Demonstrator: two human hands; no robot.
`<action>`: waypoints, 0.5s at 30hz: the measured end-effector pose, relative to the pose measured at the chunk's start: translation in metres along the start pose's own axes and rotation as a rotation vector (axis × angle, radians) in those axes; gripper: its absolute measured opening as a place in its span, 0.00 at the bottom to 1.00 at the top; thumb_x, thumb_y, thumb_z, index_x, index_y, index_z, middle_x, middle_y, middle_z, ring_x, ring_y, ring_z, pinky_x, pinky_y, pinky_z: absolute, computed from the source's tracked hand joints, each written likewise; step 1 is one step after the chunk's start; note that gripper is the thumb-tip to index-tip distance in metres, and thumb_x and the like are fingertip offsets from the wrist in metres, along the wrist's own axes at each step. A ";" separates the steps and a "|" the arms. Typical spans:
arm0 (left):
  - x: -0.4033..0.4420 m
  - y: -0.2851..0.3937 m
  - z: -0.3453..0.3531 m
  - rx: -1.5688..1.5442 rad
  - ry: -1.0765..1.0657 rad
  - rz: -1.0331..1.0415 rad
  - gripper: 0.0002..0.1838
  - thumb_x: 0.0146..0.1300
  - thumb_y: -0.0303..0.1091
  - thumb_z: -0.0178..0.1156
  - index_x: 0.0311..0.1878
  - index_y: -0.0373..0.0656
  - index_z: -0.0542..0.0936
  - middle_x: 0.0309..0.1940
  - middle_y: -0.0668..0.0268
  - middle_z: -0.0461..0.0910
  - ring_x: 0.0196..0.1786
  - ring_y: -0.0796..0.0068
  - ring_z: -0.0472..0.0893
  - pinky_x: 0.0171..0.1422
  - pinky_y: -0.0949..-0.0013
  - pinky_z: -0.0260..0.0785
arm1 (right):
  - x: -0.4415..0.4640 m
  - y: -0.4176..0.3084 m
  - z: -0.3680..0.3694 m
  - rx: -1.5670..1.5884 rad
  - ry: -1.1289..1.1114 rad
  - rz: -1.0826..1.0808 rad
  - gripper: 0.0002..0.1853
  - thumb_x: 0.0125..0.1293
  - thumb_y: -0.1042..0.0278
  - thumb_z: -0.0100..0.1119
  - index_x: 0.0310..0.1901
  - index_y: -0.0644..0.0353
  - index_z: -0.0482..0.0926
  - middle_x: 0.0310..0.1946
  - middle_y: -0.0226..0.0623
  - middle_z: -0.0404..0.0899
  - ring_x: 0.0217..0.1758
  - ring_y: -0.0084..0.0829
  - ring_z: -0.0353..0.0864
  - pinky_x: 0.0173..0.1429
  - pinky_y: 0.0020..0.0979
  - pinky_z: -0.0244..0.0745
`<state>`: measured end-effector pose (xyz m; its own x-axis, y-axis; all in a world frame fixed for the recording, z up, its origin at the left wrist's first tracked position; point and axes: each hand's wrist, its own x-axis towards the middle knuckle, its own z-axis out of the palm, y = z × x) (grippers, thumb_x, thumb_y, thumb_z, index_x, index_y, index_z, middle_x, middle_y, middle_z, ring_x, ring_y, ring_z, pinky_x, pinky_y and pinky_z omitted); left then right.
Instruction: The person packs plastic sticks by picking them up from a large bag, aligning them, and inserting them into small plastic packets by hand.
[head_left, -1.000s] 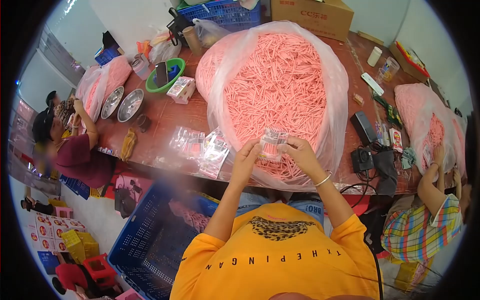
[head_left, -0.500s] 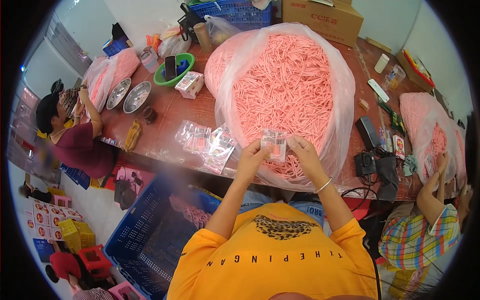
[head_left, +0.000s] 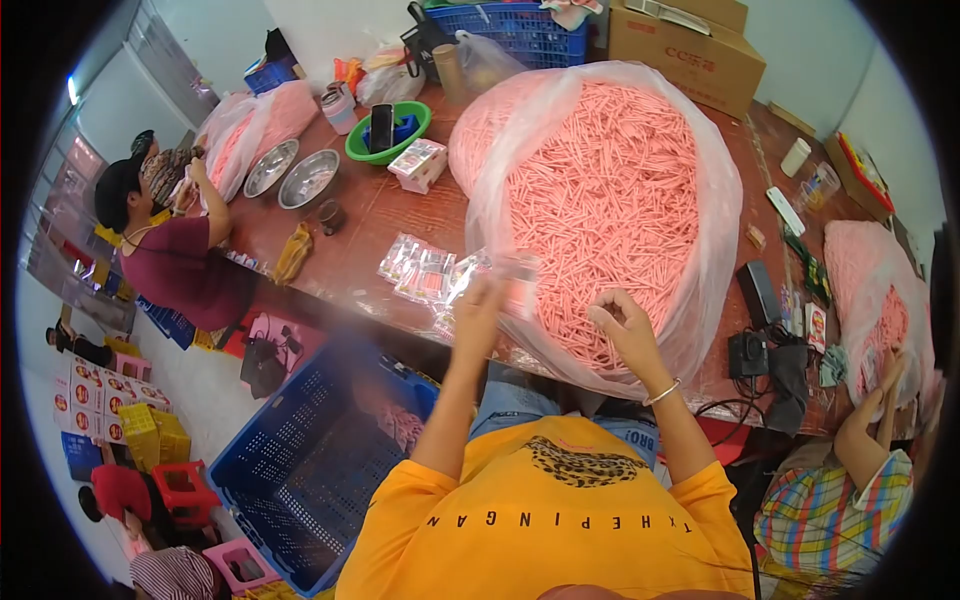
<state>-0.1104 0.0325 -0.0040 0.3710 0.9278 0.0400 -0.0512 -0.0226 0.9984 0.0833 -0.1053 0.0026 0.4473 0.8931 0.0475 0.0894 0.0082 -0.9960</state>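
Note:
My left hand is closed on a small clear printed packet, smeared by motion, near the left side of the big plastic bag. The bag stands open in front of me, heaped with thin pink sticks. My right hand hovers at the near part of the heap, fingers loosely curled and apart, with nothing visible in them. Several flat printed packets lie on the table left of the bag, partly behind my left hand.
A blue crate stands below the table at left. Metal bowls, a green basin and a small box are farther back. At right lie a black adapter and cable. Co-workers sit left and right.
My hands have moved apart. The left has carried the packet leftward, off the middle of the bag's front; the right has let go of it and sits lower over the sticks. The view has shifted slightly.

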 end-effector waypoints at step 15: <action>0.071 -0.047 -0.140 1.170 0.360 0.552 0.15 0.51 0.39 0.71 0.35 0.40 0.79 0.38 0.58 0.78 0.46 0.53 0.75 0.47 0.50 0.66 | 0.070 0.050 0.192 -0.662 -0.401 -0.708 0.17 0.63 0.61 0.61 0.52 0.56 0.81 0.57 0.49 0.75 0.64 0.45 0.70 0.69 0.44 0.62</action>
<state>-0.2117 0.1517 -0.0540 0.2868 0.7358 0.6135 0.7702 -0.5579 0.3091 -0.0519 0.0439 -0.0583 -0.2140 0.8651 0.4537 0.7386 0.4473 -0.5044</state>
